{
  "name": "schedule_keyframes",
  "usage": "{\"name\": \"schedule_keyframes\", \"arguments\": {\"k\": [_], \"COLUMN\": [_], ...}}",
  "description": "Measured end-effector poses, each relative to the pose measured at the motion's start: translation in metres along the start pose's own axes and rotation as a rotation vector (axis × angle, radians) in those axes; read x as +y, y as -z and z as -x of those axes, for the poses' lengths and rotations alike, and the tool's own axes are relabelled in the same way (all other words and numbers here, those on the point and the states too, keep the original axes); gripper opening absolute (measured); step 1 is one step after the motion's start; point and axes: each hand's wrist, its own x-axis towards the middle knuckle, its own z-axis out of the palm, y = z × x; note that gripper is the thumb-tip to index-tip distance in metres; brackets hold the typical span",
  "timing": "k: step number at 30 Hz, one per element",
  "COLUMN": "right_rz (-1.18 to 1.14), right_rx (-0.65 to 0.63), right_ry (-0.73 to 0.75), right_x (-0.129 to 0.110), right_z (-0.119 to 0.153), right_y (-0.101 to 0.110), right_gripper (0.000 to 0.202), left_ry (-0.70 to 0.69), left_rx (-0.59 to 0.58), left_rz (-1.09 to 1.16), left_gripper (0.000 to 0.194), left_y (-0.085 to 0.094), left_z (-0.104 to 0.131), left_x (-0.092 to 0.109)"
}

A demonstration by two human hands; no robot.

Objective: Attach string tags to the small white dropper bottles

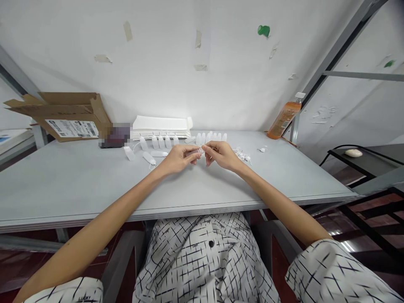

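Observation:
Over the middle of the table, my left hand (184, 157) is closed round a small translucent plastic bottle (196, 152), held on its side with its neck to the right. My right hand (220, 153) pinches at the neck end; a small white piece there is mostly hidden by the fingertips. Behind my hands stand several small white bottles (161, 142) on the left and more white bottles (208, 137) on the right. Other bottles (149, 158) lie flat near my left wrist. Just right of my right hand is a heap of small white caps (242, 155).
At the back left are an open cardboard box (75, 115), a dark blurred item (115, 136) and a stack of white flat sheets (162, 124). A bottle of orange liquid (284, 118) leans at the back right. One loose cap (261, 150) lies apart on the grey table (94, 189).

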Motion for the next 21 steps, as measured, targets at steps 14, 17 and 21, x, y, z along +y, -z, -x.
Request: {"name": "schedule_keyframes", "arguments": {"k": [14, 17, 21], "right_rz": [-0.052, -0.106, -0.085], "right_rx": [-0.002, -0.035, -0.068], "right_ry": [-0.038, -0.039, -0.075], "right_x": [-0.006, -0.005, 0.001], "right_z": [0.002, 0.002, 0.000], "right_y": [0.002, 0.004, 0.002], "right_gripper": [0.050, 0.043, 0.051], "left_ry": [-0.021, -0.027, -0.028], "left_rx": [0.024, 0.041, 0.034], "left_rz": [-0.079, -0.067, -0.054], "left_gripper": [0.028, 0.032, 0.034], "left_y": [0.001, 0.001, 0.000], "left_z": [-0.001, -0.001, -0.001], "left_x": [-0.003, -0.003, -0.001]}}
